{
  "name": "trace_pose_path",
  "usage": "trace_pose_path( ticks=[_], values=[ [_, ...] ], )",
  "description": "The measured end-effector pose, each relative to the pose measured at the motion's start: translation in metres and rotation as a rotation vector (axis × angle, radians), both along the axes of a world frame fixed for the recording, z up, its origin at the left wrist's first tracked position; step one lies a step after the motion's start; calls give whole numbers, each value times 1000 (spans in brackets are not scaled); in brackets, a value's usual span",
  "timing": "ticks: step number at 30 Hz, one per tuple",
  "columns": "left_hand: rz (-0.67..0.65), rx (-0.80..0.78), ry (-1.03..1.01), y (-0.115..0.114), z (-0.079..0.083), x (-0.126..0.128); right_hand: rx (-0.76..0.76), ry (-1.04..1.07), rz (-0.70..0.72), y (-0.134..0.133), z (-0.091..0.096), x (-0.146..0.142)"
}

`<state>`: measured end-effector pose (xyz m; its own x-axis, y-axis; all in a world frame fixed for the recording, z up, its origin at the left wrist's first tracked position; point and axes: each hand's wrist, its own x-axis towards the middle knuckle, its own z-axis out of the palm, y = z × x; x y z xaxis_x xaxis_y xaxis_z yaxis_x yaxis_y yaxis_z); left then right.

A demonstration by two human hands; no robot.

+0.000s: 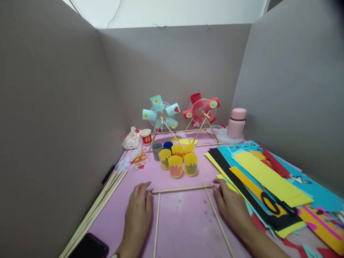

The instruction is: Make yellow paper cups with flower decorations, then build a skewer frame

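Note:
A thin wooden stick [182, 189] lies crosswise on the pink tabletop. At its left end my left hand [138, 209] holds it between thumb and fingers. My right hand [232, 206] pinches the opposite end. Two more wooden sticks run toward me: the left stick [157, 222] meets the crosswise one near my left fingertips, and the right stick [218, 220] slants outward from near my right fingertips. Both cross it close to its ends; whether they are joined there I cannot tell. Beyond the hands stand several yellow paper cups or rings [175, 166] with leaf-like decorations.
Behind stand a blue paper wheel [157, 104] and a red one [197, 102] on stick frames. Coloured paper [271, 175] and scissors [271, 202] lie right, below a pink bottle [237, 123]. Spare sticks [99, 208], a phone [90, 246] and rubber bands [140, 157] are left.

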<state>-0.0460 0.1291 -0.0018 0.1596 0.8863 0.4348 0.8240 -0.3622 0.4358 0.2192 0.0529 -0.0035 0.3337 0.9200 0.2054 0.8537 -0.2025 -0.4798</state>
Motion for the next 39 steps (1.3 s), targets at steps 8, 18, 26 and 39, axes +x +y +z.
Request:
trace_pose_path(
  ticks=[8,18,26,39],
  values=[
    [-79,-27,16,2,-5,-2,-74,-97,21,1,-2,1],
    [-81,-50,20,0,-1,-1,-77,-112,27,2,-4,1],
    [-77,-22,49,5,-7,-5,-45,-76,43,1,4,-2],
    [109,-46,-155,10,-4,-8,21,20,-25,2,4,1]
  ],
)
